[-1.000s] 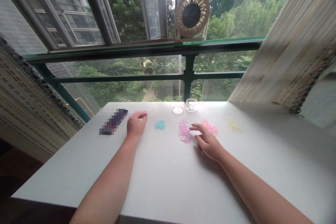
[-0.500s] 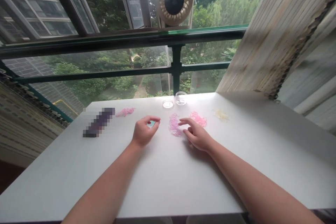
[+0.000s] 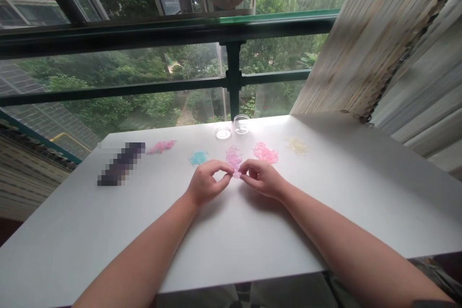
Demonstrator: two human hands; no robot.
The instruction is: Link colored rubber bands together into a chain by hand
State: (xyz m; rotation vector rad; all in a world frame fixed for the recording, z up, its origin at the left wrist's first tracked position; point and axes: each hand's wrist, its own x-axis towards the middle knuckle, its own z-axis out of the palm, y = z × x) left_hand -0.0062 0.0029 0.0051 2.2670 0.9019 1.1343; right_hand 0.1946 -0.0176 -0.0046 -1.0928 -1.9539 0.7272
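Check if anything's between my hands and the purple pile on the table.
Nothing visible is. The fingertips of your left hand and right hand are at the near end of the purple pile. The blue pile lies left of it and the bright pink pile right, neither between.

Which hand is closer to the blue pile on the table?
Left. The left hand is just on the near side of the blue pile; the right hand is farther right, beside the purple pile.
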